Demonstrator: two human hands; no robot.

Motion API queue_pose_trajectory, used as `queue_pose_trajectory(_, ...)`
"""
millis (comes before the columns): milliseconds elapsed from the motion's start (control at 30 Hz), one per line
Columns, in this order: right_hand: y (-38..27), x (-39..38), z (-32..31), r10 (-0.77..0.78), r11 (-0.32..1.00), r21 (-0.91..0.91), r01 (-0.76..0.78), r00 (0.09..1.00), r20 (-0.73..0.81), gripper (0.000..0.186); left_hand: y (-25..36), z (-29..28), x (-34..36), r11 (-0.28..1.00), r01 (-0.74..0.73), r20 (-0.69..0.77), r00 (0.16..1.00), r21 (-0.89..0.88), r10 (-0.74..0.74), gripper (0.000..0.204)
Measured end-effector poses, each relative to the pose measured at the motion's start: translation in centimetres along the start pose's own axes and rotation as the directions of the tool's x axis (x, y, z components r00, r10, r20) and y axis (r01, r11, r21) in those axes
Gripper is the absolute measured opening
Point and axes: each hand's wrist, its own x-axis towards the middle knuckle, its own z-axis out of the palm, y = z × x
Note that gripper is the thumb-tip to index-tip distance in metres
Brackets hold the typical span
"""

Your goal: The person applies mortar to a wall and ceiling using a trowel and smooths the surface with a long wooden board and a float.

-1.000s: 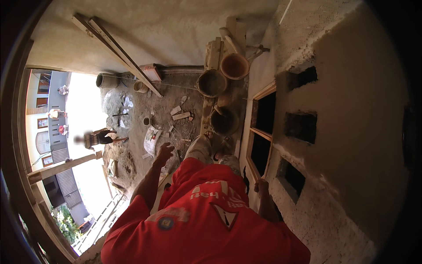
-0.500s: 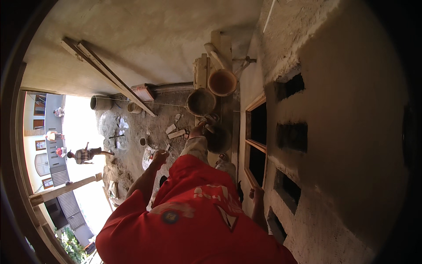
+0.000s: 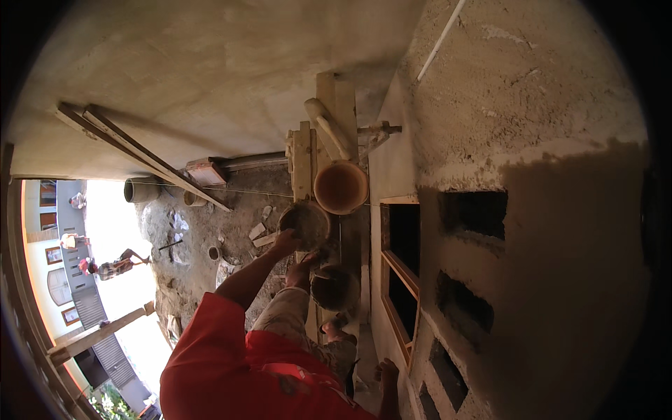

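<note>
My left hand (image 3: 285, 242) reaches down to the near-left rim of a dark bucket (image 3: 305, 222). Its fingers look closed, but shadow and the bucket hide what is in them. Low beside the window frame hangs my right hand (image 3: 386, 372), its fingers curled; whatever it may hold is too dark to make out. A brownish round basin (image 3: 341, 187) rests on the planks just beyond the bucket. Closer to my feet is another dark round container (image 3: 334, 288).
Planks (image 3: 302, 161) bear a long wooden tool (image 3: 329, 128). A window frame (image 3: 400, 273) and wall openings (image 3: 474, 213) lie to the right. Two long boards (image 3: 143, 157) lean on the far wall. A taut string crosses above the rubble-strewn ground (image 3: 189, 259). People stand outside at left.
My left hand, which held a thin pale thing out to the side, has moved forward to the dark bucket. My body leans forward, and my right hand sits lower in view.
</note>
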Motion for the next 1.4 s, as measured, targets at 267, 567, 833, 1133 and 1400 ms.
queue_pose_trajectory(267, 0.0, 7.0, 3.8, 0.235, 0.951, -0.121, -0.285, 0.919, -0.316, 0.044, 0.2, 2.8, 30.9, 0.998, 0.020, -0.236, 0.971, -0.063, -0.035, 0.062)
queue_pose_trajectory(567, 2.5, 19.5, 8.9, 0.370, 0.907, -0.088, -0.412, 0.880, -0.299, 0.049, 8.9, 5.0, 52.3, 0.942, 0.119, -0.199, 0.962, -0.313, -0.187, 0.074)
queue_pose_trajectory(833, 2.1, 26.9, 9.1, 0.410, 0.877, -0.167, -0.451, 0.882, -0.231, 0.053, -2.0, 5.6, 66.8, 0.948, 0.271, -0.145, 0.958, 0.167, -0.249, 0.061)
queue_pose_trajectory(1133, 6.5, 23.1, 8.0, 0.456, 0.873, -0.087, -0.481, 0.866, -0.204, 0.058, 5.1, 3.4, 69.2, 0.966, -0.063, -0.533, 0.824, 0.249, 0.191, 0.034)
queue_pose_trajectory(1400, 18.2, 15.9, 5.4, 0.374, 0.927, 0.027, -0.373, 0.927, -0.028, 0.063, 26.1, -8.1, 41.0, 0.331, -0.635, -0.626, 0.765, -0.698, 0.149, 0.021)
